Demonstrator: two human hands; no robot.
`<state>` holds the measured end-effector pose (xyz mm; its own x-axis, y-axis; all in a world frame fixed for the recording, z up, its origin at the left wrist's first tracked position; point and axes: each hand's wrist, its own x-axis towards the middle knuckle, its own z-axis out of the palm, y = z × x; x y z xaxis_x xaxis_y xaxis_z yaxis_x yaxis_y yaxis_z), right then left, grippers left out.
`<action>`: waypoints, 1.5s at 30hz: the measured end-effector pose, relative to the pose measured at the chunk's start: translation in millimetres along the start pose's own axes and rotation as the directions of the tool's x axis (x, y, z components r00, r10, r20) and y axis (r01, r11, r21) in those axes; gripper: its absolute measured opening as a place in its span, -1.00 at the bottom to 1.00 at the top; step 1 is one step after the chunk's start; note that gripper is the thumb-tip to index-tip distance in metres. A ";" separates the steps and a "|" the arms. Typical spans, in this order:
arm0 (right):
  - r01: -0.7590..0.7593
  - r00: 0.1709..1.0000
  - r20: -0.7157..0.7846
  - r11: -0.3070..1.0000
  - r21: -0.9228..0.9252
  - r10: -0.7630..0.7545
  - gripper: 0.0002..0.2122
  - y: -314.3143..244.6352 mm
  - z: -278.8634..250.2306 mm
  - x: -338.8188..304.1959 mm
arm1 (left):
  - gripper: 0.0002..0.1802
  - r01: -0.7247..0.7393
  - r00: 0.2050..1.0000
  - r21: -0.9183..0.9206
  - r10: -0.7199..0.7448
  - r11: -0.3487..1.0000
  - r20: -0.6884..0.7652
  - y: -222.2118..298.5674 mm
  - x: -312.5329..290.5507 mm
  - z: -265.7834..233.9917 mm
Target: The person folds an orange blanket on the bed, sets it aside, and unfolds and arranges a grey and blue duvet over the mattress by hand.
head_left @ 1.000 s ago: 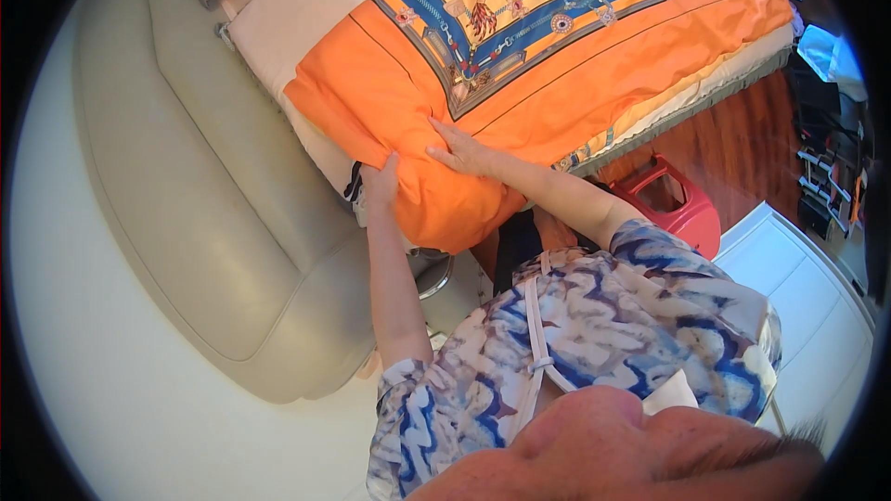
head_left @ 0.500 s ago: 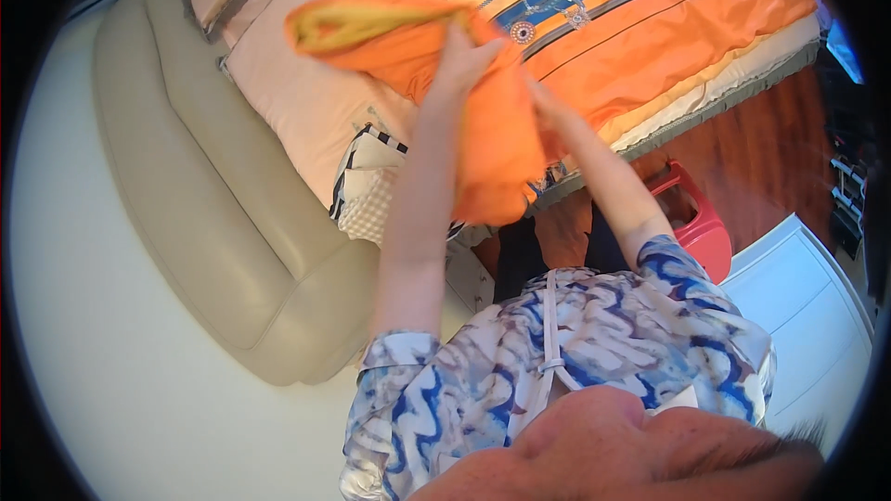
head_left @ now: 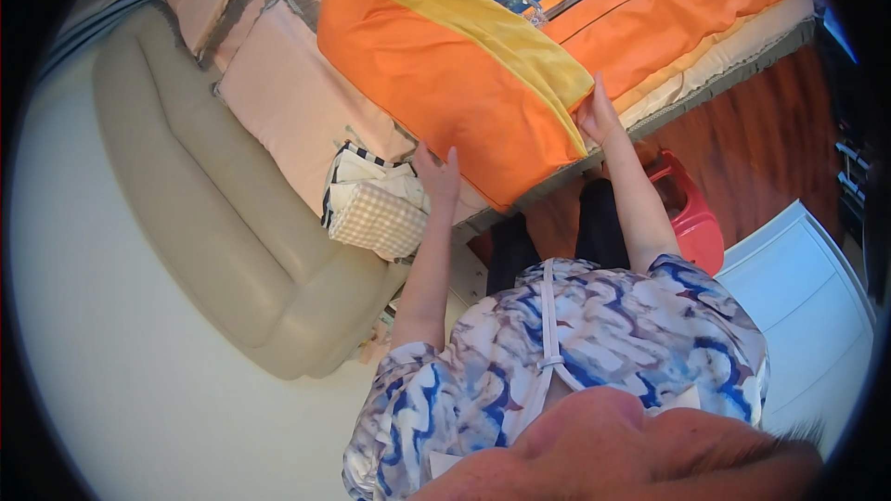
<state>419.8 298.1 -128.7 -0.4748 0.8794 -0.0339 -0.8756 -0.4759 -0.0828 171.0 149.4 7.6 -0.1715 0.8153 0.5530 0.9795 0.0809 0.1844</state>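
Observation:
An orange folded cloth with a yellow side (head_left: 455, 83), puffy and resembling a pillowcase, lies slantwise across the bed. Its near end hangs at the bed's edge. My left hand (head_left: 438, 181) is beside its near left edge, thumb and fingers spread with nothing between them. At the right corner is my right hand (head_left: 601, 119), touching the yellow edge with thumb and finger stretched apart. Close to my left hand sits a folded beige-checked cloth bundle (head_left: 376, 218) with black-and-white striped trim.
Pale pink pillows (head_left: 297, 97) lie at the left of the bed. An orange and blue bedspread (head_left: 687, 14) with a chain pattern covers the right. A beige padded headboard (head_left: 204, 213), a red plastic stool (head_left: 691, 227) and a white cabinet (head_left: 798, 297) stand around me.
The orange cloth has come down from my hands and spread out over the bed. My left hand has drawn back and let go; my right hand has moved right to the corner.

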 end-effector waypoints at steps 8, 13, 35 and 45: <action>0.148 0.966 0.045 0.405 -0.903 -0.253 -0.57 13.7 -26.9 38.1 | -0.12 -0.533 0.801 0.140 0.445 0.834 0.400 91.5 -34.6 32.6; 0.058 0.986 -0.076 0.740 -0.670 -0.146 -0.66 51.8 -20.6 14.8 | -0.22 -0.632 0.774 0.459 0.543 0.625 0.326 77.4 -29.6 81.9; 0.389 0.656 0.528 -0.359 -0.849 -0.538 -0.73 3.8 14.3 -54.4 | -0.40 -0.531 0.808 -0.051 0.524 0.846 0.268 49.9 -35.8 62.7; 0.091 0.699 0.621 -0.816 -0.570 -0.356 -0.46 96.5 79.1 8.8 | -0.33 0.583 0.787 -0.690 -0.510 0.429 0.348 -68.9 0.8 52.3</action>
<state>324.0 259.2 -58.2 -0.0757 0.7779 0.6238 0.7221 0.4741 -0.5037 108.9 174.5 -47.1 -0.5977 0.7996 0.0586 0.2472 0.1143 0.9622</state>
